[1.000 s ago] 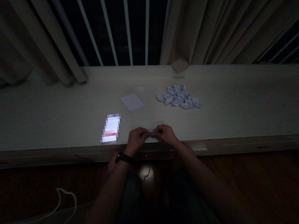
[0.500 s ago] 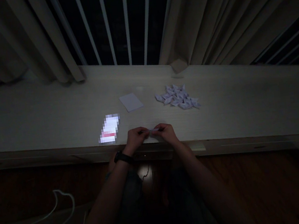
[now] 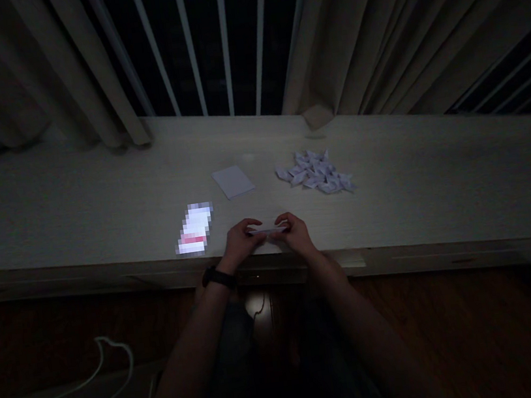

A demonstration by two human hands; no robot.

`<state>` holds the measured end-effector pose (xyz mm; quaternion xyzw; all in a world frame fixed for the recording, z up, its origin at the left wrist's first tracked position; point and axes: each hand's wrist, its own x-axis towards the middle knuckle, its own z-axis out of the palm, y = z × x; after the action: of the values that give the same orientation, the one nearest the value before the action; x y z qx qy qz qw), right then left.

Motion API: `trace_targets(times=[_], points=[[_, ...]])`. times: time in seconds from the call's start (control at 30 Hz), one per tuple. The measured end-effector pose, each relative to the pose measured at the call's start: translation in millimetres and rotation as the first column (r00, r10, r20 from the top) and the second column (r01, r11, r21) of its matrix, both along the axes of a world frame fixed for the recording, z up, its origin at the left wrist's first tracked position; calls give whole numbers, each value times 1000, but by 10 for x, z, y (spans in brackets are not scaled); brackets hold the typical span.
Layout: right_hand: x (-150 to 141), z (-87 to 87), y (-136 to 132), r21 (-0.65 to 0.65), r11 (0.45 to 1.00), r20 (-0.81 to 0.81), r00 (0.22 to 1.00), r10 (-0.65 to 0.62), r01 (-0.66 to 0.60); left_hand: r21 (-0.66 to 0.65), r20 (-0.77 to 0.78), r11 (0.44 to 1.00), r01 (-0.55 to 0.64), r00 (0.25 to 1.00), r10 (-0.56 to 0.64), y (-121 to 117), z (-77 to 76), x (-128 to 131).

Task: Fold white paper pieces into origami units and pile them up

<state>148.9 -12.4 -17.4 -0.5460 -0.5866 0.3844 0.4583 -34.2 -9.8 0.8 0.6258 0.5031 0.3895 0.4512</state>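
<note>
Left hand [image 3: 242, 242]: clamped on paper [image 3: 268, 230], left end
Right hand [image 3: 296, 234]: clamped on right end
Paper: between both hands

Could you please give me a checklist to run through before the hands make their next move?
1. Left hand on the narrow white paper: ok, at its left end.
2. Right hand on it: ok, at its right end.
3. Folded white pieces clear of both hands: ok, grouped beyond the right hand.
4. Lit phone clear of the left hand: ok, lying to its left.
5. Lighting: not ok, dim.
6. Paper's edges aligned: cannot tell, too small.
</note>
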Motion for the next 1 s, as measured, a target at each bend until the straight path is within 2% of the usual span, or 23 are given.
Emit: trace_targets(times=[0.13,0.33,0.57,0.63,0.73,0.83,1.0], points=[[61,-2,-2,-6,999,6,999,38,-38,-78,-1,994,74,997,-74,39,-36,-34],[71,3,2,-38,982,-18,982,187,-187,-35,-98,997,67,993,-70,9,-16,-33],[33,-45,15,-24,990,8,990,138,-138,73,-208,994,85,976,-68,-17,51,-26],[43,-33,1,-28,991,9,992,128,-127,60,-194,992,108,976,-95,-8,60,-31],[72,-12,-19,-64,986,12,988,152,-151,-28,-152,991,133,979,-135,9,49,-41],[104,-15,-19,-57,986,-2,987,159,-159,-92,-109,992,84,990,-93,23,6,-48],[148,-40,6,-6,990,51,988,144,-144,-108,-1,993,40,999,-40,59,-93,-58]])
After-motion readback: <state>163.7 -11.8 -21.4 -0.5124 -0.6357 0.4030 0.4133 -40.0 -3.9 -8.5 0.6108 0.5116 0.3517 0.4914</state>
